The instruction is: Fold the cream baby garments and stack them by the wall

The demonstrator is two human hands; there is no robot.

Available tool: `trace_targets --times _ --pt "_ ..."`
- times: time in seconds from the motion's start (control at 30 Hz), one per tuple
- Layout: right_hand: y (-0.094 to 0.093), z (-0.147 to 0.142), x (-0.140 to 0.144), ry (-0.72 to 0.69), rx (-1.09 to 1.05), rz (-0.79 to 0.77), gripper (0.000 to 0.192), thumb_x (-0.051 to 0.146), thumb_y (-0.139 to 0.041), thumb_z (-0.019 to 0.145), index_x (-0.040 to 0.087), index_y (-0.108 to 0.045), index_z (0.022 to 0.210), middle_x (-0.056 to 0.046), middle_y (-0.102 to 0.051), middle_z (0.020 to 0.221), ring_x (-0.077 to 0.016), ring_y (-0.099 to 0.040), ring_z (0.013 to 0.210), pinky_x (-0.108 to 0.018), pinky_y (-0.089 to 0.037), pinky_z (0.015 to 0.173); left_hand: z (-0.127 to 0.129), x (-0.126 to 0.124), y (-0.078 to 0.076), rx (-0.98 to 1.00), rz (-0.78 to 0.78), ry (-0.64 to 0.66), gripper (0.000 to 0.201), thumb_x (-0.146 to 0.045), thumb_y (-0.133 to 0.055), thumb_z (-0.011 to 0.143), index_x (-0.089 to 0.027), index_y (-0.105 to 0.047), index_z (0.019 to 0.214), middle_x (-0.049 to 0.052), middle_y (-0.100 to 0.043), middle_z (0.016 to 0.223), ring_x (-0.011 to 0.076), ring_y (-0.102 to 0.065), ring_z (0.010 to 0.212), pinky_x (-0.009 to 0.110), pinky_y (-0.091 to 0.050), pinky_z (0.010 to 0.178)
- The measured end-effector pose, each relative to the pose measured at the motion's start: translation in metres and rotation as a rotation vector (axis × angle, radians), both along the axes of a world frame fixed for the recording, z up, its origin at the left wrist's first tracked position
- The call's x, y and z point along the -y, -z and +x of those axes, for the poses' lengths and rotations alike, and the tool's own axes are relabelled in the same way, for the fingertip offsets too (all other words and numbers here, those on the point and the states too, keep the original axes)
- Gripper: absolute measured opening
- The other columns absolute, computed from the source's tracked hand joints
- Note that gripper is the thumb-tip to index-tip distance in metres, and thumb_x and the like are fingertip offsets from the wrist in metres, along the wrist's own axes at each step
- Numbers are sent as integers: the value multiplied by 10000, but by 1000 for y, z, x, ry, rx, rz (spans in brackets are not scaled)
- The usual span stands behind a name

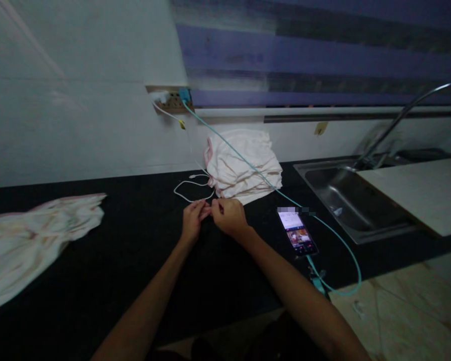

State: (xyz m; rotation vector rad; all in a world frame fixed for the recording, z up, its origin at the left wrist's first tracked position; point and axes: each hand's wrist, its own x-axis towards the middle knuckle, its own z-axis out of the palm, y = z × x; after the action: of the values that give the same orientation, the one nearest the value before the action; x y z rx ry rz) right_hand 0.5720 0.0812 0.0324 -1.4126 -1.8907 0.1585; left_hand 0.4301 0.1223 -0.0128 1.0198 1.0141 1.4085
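Note:
My left hand [193, 219] and my right hand [231, 216] meet over the dark countertop [143, 240]. Their fingertips are bent in and pressed close together; anything pinched between them is too small or hidden to name. Just beyond the fingers lies a thin white cable [178, 188] in a loose loop. Behind my right hand, against the wall, rests a stack of crumpled white cloths [244, 160] with pink edging. At the far left another white cloth [41, 235] is spread in folds, apart from both hands.
A lit phone [296, 233] lies right of my forearm. Its teal cable [229, 143] crosses the cloth stack from a wall socket [173, 103]. Farther right are a steel sink [346, 200], a curved faucet [402, 110] and a pale board [421, 190] over the basin.

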Motion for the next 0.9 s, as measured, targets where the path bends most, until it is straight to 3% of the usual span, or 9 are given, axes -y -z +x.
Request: trace_targets --times 0.1,0.2,0.33,0.43,0.57,0.63,0.8,0.9 --pt "27 1 -1 27 -157 -103 435 349 -477 1013 204 -523 606 17 -516 566 -125 -457 576 -292 -226 583 0 5 -4 -71 4 6 390 -510 -781 767 -180 -603 660 -39 -526 507 82 -446 420 195 -350 418" --pt "39 4 -12 37 -309 -130 528 393 -465 999 212 -365 513 38 -361 500 -108 -342 526 -305 -169 576 1 9 -6 -117 22 10 466 -508 -761 798 -187 -509 573 -73 -380 463 50 -299 402 194 -195 397" --pt "45 4 -21 -51 -455 -112 557 431 -467 969 227 -282 485 49 -280 486 -99 -265 504 -305 -156 574 3 11 -4 -132 19 39 534 -529 -745 802 -210 -406 538 -84 -300 478 56 -259 420 213 -179 416" --pt "49 5 -26 -92 -587 -124 566 469 -477 953 237 -294 470 49 -287 473 -105 -290 491 -292 -189 560 2 10 -5 -155 25 35 494 -475 -759 800 -205 -443 534 -80 -316 468 63 -270 424 223 -195 430" --pt "50 5 -30 -190 -732 -248 585 535 -439 965 237 -428 462 39 -387 447 -113 -370 462 -271 -292 542 -1 8 -9 -166 63 55 370 -385 -729 809 -185 -577 538 11 -593 573 111 -519 552 225 -395 546" --pt "48 3 -31 -188 -764 -251 588 566 -452 955 234 -430 470 41 -381 452 -110 -366 466 -266 -289 529 -2 8 -8 -140 44 78 359 -353 -736 782 -182 -566 515 42 -643 617 130 -573 596 237 -429 575" --pt "50 -7 -32 -82 -908 -185 617 636 -534 902 249 -276 497 54 -261 490 -93 -251 486 -270 -185 490 -1 6 -1 -58 -14 59 475 -399 -757 751 -221 -382 519 -88 -308 448 55 -285 388 220 -227 424" --pt "56 -13 -33 -75 -994 -224 629 656 -548 896 255 -262 504 56 -250 483 -91 -244 480 -261 -186 474 -1 5 1 -27 -49 57 524 -355 -786 686 -235 -304 520 -111 -243 447 36 -233 359 212 -176 399"
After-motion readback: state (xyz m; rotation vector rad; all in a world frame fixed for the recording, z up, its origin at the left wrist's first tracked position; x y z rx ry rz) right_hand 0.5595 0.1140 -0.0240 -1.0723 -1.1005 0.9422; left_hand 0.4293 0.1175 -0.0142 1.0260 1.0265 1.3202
